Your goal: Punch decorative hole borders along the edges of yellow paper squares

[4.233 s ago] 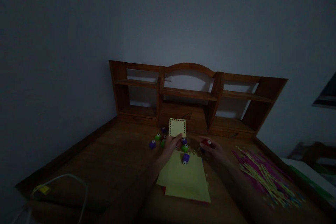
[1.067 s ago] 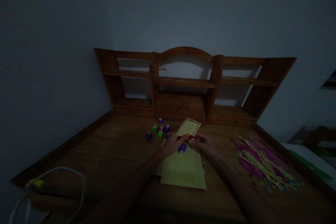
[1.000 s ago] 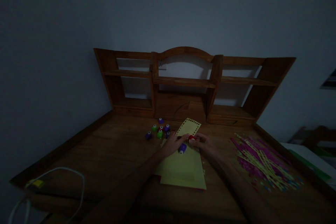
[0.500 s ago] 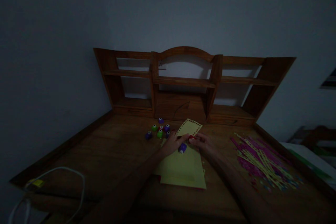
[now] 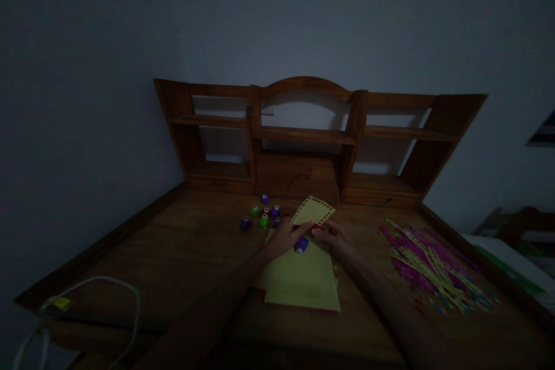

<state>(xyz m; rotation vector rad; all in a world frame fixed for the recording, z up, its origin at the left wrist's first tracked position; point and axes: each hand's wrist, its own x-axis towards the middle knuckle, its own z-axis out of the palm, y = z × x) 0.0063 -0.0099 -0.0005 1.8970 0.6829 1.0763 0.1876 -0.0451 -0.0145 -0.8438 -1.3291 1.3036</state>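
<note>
A yellow sheet of paper (image 5: 311, 212) with a row of punched holes along its edges is held up at the middle of the desk. My left hand (image 5: 286, 237) is closed on its near left corner. At the near right edge, my right hand (image 5: 336, 237) grips a small red craft punch (image 5: 318, 228), mostly covered by my fingers. Whether the paper lies inside the punch's slot I cannot tell. Just below my hands a purple craft punch (image 5: 302, 244) lies on larger yellow sheets (image 5: 299, 280).
Several small punches, among them a green punch (image 5: 263, 221), stand left of my hands. Punched yellow strips (image 5: 427, 266) and pink scraps (image 5: 407, 269) lie in a heap at right. A wooden shelf unit (image 5: 303, 136) backs the desk. A white cable (image 5: 137, 300) curls at front left.
</note>
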